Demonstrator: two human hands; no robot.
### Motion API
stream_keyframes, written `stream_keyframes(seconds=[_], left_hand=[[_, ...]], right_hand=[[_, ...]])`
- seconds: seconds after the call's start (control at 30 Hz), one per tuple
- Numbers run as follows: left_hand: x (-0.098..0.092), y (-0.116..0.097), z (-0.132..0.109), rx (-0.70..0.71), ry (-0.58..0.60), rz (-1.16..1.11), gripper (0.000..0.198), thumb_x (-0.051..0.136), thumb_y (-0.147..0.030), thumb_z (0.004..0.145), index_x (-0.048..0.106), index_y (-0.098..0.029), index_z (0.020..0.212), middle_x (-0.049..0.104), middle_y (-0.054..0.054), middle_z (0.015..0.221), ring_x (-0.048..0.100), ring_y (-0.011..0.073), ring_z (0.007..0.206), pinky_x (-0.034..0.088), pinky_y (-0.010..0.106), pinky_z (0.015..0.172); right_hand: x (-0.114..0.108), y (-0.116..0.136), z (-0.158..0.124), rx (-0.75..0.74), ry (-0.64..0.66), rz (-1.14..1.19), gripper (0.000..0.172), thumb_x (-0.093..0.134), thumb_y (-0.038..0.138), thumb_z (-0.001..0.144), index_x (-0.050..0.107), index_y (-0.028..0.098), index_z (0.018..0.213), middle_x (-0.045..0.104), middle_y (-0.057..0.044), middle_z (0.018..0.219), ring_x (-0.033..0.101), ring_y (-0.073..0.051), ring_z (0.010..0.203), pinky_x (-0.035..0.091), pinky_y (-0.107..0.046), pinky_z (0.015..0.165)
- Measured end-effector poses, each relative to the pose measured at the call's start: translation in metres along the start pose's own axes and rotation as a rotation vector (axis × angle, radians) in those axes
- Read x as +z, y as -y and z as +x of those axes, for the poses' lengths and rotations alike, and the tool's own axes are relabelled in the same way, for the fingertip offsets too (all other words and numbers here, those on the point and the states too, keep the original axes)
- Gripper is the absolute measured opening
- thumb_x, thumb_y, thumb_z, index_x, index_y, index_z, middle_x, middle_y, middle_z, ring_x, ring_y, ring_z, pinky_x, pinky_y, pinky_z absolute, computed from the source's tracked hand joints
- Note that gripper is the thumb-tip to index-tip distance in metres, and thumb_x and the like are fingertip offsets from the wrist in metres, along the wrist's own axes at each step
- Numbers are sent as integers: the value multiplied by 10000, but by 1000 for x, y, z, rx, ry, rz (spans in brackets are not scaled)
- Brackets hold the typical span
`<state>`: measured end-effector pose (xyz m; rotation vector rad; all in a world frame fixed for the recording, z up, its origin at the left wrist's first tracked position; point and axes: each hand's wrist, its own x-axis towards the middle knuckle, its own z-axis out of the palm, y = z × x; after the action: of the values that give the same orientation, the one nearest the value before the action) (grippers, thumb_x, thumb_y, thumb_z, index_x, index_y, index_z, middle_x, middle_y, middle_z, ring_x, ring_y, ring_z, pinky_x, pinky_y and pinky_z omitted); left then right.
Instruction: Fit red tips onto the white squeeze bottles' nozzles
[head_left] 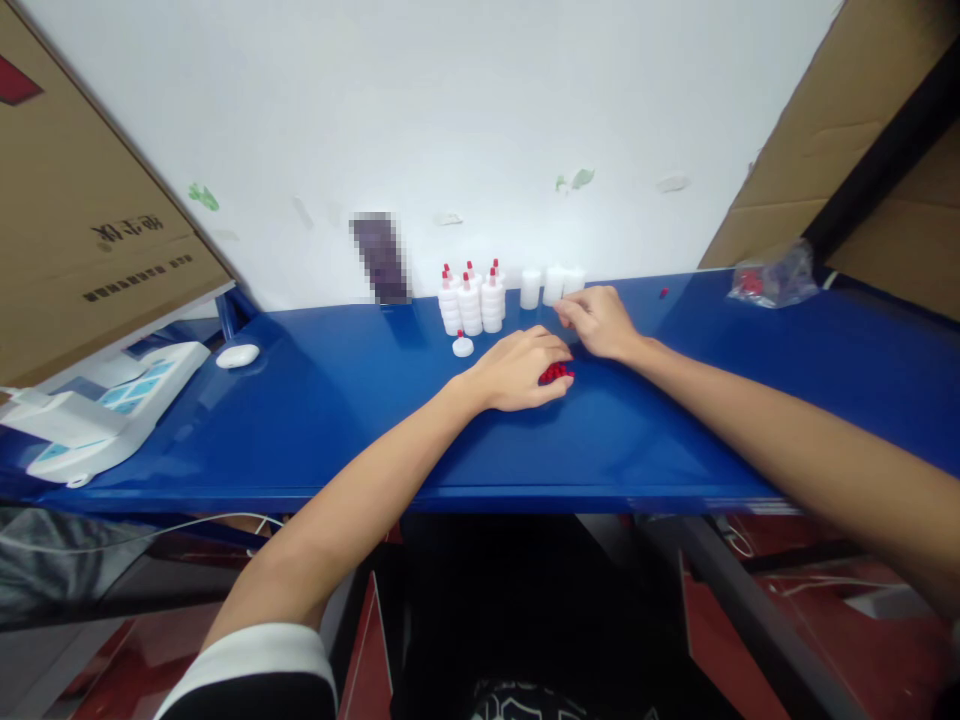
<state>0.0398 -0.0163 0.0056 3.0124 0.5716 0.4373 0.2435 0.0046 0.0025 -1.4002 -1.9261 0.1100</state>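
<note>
My left hand (525, 370) rests on the blue table, its fingers and thumb spread apart around a small pile of red caps (555, 373). Just beyond it, my right hand (600, 322) is closed with its fingertips pinched together; what they hold, if anything, cannot be made out. Behind that hand stand a few white bottles (530, 289) without red tips, partly hidden by the fingers. To their left is a group of several white bottles (470, 305) with red-tipped nozzles. A white nozzle lid (463, 346) with a red tip lies in front of this group.
A clear plastic bag (776, 278) with red pieces lies at the right, and a single red cap (664, 292) nearer the middle. A power strip (127, 405) and a white oval object (238, 356) are on the left. Cardboard (90, 200) and a white wall (480, 120) border the table.
</note>
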Motion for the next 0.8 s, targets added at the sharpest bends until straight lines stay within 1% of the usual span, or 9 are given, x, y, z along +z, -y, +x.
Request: stream_keyframes(seconds=[0.07, 0.17, 0.23, 0.3, 0.33, 0.4, 0.47, 0.63, 0.8], left_hand=[[0, 0, 0, 7, -3, 1, 463, 486, -415, 1019, 721, -103, 1266, 720, 135, 1319, 596, 284, 1268, 469, 433, 1148], [0, -1, 0, 12, -9, 6, 450, 489, -406, 1018, 718, -111, 1269, 717, 126, 1338, 601, 281, 1258, 477, 429, 1136], [-1, -2, -1, 17, -5, 11, 441, 493, -389, 1015, 718, -110, 1271, 718, 122, 1341, 602, 281, 1252, 489, 422, 1117], [-1, -2, -1, 15, 2, 15, 442, 492, -385, 1015, 717, -107, 1276, 720, 123, 1339, 604, 281, 1248, 497, 417, 1103], [-1, -2, -2, 12, 6, 18, 443, 491, -388, 1015, 717, -109, 1276, 720, 123, 1340, 604, 280, 1247, 501, 416, 1097], [0, -3, -2, 9, 7, 22, 441, 498, -396, 1014, 719, -115, 1272, 723, 123, 1330, 605, 278, 1242, 500, 415, 1097], [0, -3, -3, 5, 14, 20, 439, 500, -402, 1017, 717, -119, 1273, 723, 117, 1328, 602, 278, 1245, 503, 418, 1090], [-1, -2, -4, -1, 32, 12, 439, 491, -401, 1026, 722, -109, 1258, 720, 111, 1338, 598, 288, 1247, 501, 432, 1083], [-1, -1, -3, -4, 25, 11, 443, 490, -418, 1031, 733, -114, 1242, 723, 117, 1332, 608, 286, 1233, 504, 423, 1080]], right_hand=[[-11, 3, 4, -4, 150, -73, 390, 495, 425, 871, 560, 207, 555, 521, -11, 514, 502, -166, 573, 340, -325, 612], [-31, 2, 9, 30, 493, -22, 281, 557, 348, 807, 628, 199, 580, 577, -14, 543, 518, -158, 561, 378, -313, 594], [-42, 0, 10, 112, 697, 84, 297, 559, 382, 832, 678, 198, 632, 541, -8, 509, 490, -153, 494, 392, -316, 550], [-50, -3, 10, 176, 808, 152, 290, 589, 420, 835, 719, 193, 710, 537, -1, 525, 473, -145, 466, 384, -311, 508], [-53, -4, 9, 194, 831, 160, 274, 614, 430, 822, 734, 193, 754, 545, 0, 536, 469, -143, 458, 372, -308, 489], [-55, -3, 8, 176, 854, 132, 246, 691, 425, 775, 750, 204, 866, 535, 22, 516, 467, -142, 448, 380, -300, 485], [-54, 0, 7, 154, 867, 98, 269, 716, 425, 767, 749, 219, 937, 528, 38, 512, 460, -136, 448, 369, -291, 486], [-49, 6, 5, 122, 853, 71, 237, 702, 418, 784, 746, 222, 910, 516, 45, 525, 455, -133, 474, 354, -289, 509], [-46, 3, 4, 119, 820, 82, 240, 703, 423, 764, 755, 218, 877, 545, 30, 555, 469, -142, 498, 346, -292, 509]])
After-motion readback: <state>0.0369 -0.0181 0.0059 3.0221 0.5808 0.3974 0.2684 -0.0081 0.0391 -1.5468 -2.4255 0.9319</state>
